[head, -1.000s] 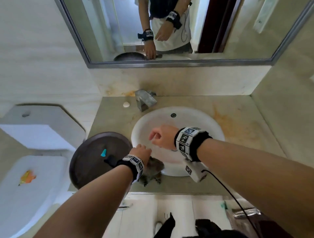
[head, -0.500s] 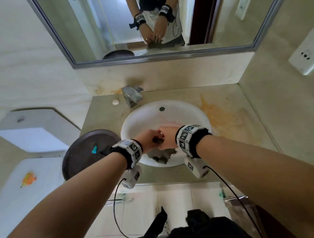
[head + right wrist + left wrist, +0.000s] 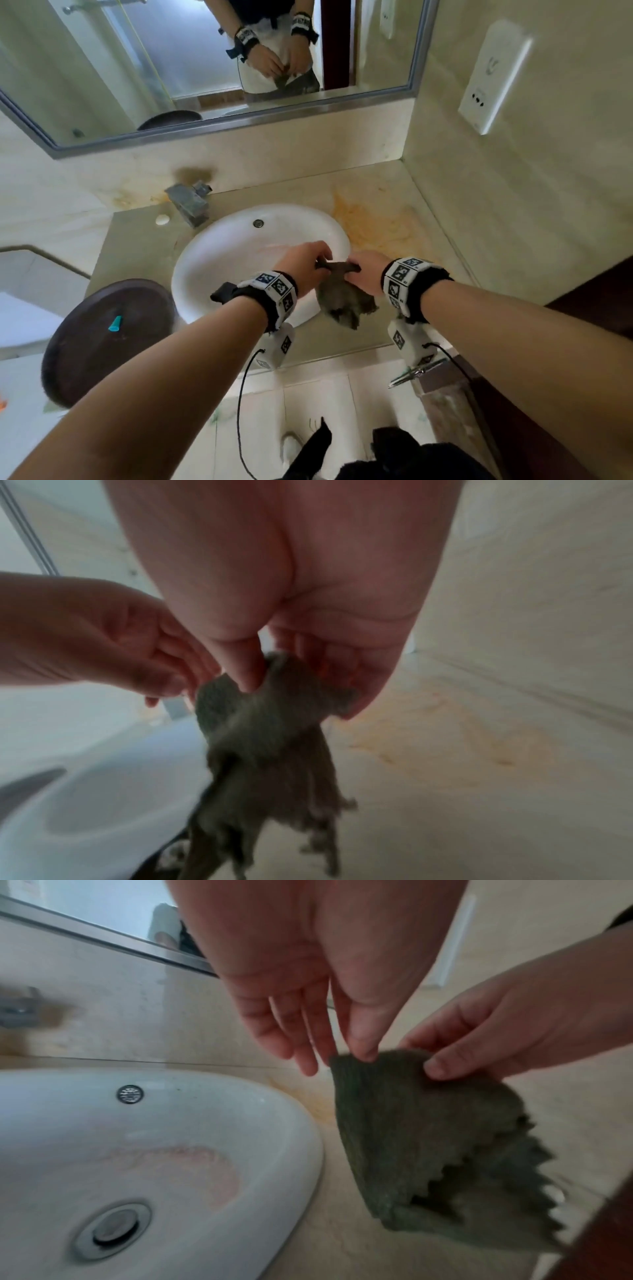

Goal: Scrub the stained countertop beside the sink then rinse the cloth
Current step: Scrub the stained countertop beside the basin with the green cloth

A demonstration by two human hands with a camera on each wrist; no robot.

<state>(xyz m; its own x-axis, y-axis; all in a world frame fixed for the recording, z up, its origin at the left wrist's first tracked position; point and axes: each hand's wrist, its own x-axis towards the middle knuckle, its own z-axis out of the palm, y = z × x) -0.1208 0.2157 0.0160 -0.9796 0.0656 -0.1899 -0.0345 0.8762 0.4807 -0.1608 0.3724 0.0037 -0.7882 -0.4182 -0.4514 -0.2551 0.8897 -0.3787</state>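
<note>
The cloth (image 3: 344, 299), grey-green with a ragged lower hem, hangs in the air over the sink's (image 3: 219, 260) rim at about four o'clock of the bowl, clear of the bench (image 3: 404, 205). Both hands share its top edge: the left hand (image 3: 301, 265) pinches one corner between thumb and forefinger, other fingers straight, and the right hand (image 3: 368, 272) pinches the edge just beside it. Held like that, it looks like they're spreading it flat to get a good scrubbing face. The target's obvious: the orange stain (image 3: 373, 222) sprawls over the bench at two o'clock from the sink, not yet touched. The tap (image 3: 190, 202) sits at eleven o'clock, no water visible. At eight o'clock, a dark round tray (image 3: 102, 342) carries a small teal cap (image 3: 115, 323).
</note>
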